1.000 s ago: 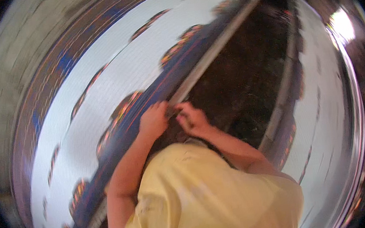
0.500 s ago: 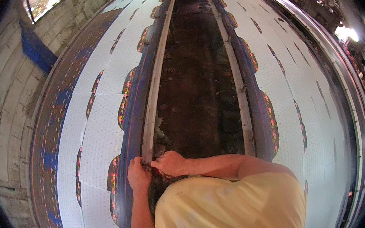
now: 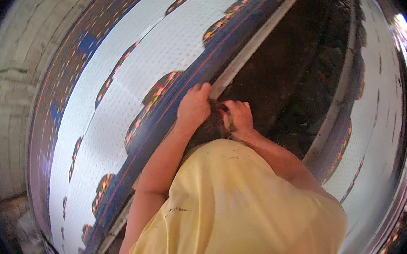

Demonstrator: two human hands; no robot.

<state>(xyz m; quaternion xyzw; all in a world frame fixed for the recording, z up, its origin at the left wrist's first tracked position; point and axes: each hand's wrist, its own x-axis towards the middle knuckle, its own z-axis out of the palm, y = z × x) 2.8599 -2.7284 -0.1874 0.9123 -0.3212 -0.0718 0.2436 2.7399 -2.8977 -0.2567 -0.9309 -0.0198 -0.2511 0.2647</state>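
Note:
My left hand (image 3: 193, 106) curls its fingers over the near end of a pale grey strip (image 3: 258, 39) that runs along the blue patterned border (image 3: 163, 112) of a long white dotted cloth (image 3: 158, 53). My right hand (image 3: 238, 117) is closed in a fist just to the right of it. A small reddish-yellow thing (image 3: 227, 117) is pinched between its fingers; what it is I cannot tell. Both hands meet at the cloth's edge, above my yellow shirt (image 3: 230, 211).
A dark trough (image 3: 300, 65) runs between this cloth and a second white dotted cloth (image 3: 386, 111) on the right, which has its own grey strip (image 3: 337, 105). A pale block wall (image 3: 3, 106) rises on the far left.
The view has swung, so the cloth and trough now slant toward the upper right. Both hands stay together at the cloth's edge, the left still on the strip.

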